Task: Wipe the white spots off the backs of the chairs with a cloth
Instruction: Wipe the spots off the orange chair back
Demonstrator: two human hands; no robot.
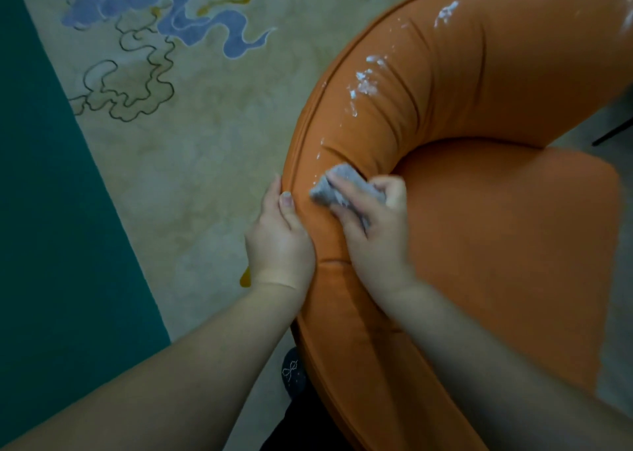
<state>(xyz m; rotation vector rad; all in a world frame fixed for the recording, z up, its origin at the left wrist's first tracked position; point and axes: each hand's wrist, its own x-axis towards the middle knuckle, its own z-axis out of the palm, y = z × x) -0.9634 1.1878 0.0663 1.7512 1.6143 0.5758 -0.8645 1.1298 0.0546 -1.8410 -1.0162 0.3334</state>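
Note:
An orange chair with a curved, padded back (445, 83) fills the right half of the view, its seat (507, 231) below the curve. White spots (366, 82) are smeared along the top of the back, with more farther right (445, 13). My right hand (373, 234) presses a bunched grey cloth (337, 193) onto the back's left bend, just below a few small white flecks (320, 149). My left hand (279, 234) grips the outer edge of the chair back right beside the cloth, thumb on top.
A beige carpet with blue and dark wavy patterns (191, 114) lies left of the chair, bordered by a teal band (44, 183). My dark shoe (294, 371) shows under the chair's edge. A thin dark leg (613, 131) pokes in at the right.

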